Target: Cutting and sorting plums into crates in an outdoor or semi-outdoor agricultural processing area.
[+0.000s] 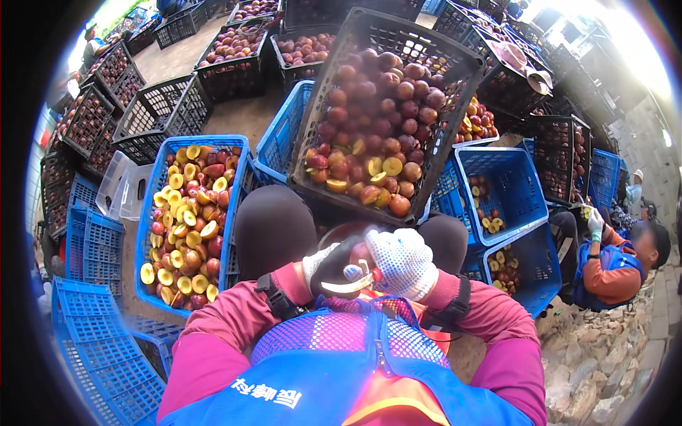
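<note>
My left hand [330,268], in a white and black glove, is closed on a plum [361,257] in front of my chest. Close beside it, my right hand [405,264] wears a white dotted glove and is closed on a small knife. The pale curved blade of the knife [347,287] points left beneath the plum. Just beyond my knees, a black crate [302,167] tilts toward me, with whole plums [383,106] and a few cut halves inside. At my left stands a blue crate [151,213] full of halved plums [188,220] with yellow flesh.
Two blue crates [536,188] at my right hold some plum halves. Stacked blue crates [92,341] and a clear plastic bin [121,188] are on the left. Black crates of plums [234,53] line the back. Another person [618,270] sits at the far right.
</note>
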`<state>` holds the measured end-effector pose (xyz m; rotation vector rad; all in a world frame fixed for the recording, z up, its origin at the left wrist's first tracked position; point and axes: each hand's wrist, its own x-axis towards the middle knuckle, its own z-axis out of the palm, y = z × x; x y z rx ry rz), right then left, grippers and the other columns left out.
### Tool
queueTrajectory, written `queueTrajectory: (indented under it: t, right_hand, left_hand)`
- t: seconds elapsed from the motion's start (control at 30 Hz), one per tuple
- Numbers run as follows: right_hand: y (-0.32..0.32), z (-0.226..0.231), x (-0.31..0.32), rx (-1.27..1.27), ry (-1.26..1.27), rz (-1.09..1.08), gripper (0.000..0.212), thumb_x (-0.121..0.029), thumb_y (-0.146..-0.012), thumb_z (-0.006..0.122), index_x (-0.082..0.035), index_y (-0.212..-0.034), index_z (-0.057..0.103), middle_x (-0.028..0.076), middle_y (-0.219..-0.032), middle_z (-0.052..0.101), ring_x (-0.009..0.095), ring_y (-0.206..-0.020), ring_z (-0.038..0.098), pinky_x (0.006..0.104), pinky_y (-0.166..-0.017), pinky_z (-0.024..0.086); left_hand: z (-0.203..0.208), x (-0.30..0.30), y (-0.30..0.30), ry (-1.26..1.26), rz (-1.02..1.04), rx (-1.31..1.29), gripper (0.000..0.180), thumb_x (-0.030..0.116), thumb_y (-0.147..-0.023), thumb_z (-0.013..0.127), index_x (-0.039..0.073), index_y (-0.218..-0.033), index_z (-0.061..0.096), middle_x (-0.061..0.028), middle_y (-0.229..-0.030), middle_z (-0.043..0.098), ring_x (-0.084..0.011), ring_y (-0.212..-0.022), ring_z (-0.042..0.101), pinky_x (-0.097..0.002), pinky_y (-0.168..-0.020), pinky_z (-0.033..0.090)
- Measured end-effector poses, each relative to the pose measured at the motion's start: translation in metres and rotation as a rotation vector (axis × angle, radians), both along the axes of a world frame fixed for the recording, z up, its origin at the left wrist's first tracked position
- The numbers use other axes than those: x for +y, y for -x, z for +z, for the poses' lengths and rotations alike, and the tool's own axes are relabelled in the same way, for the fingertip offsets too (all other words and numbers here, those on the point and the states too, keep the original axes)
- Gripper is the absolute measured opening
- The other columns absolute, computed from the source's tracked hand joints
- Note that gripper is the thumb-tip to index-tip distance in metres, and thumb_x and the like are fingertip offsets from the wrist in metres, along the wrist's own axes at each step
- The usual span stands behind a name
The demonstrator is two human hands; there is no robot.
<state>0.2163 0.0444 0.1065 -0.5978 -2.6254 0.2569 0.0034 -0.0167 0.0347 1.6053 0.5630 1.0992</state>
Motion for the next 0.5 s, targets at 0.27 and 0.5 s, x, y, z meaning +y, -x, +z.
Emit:
queueTrajectory:
  t: [0.27,0.5]
  right_hand:
    - [-0.011,0.004,-0.002,-0.143,0.002,0.02,0.038,-0.035,-0.079,0.084,-0.01,-0.104,0.069,0.01,-0.077,0.068,0.035,-0.066,0.067,0.0485,-0.06,0.052]
    - [0.009,-0.028,-0.004,0.062,0.068,-0.301,0.03,-0.044,-0.095,0.084,-0.016,-0.093,0.073,0.008,-0.078,0.07,0.032,-0.062,0.071,0.045,-0.058,0.056]
  left_hand:
    - [0.021,-0.011,-0.012,0.236,-0.023,-0.031,0.067,-0.002,-0.094,0.076,0.009,-0.156,0.051,0.0025,-0.096,0.063,-0.0056,-0.078,0.059,-0.0296,-0.073,0.053]
    - [0.012,0.006,-0.034,0.724,0.147,-0.336,0.038,0.049,-0.113,0.061,0.012,-0.123,0.066,-0.0028,-0.095,0.07,-0.0182,-0.069,0.068,-0.0362,-0.054,0.054]
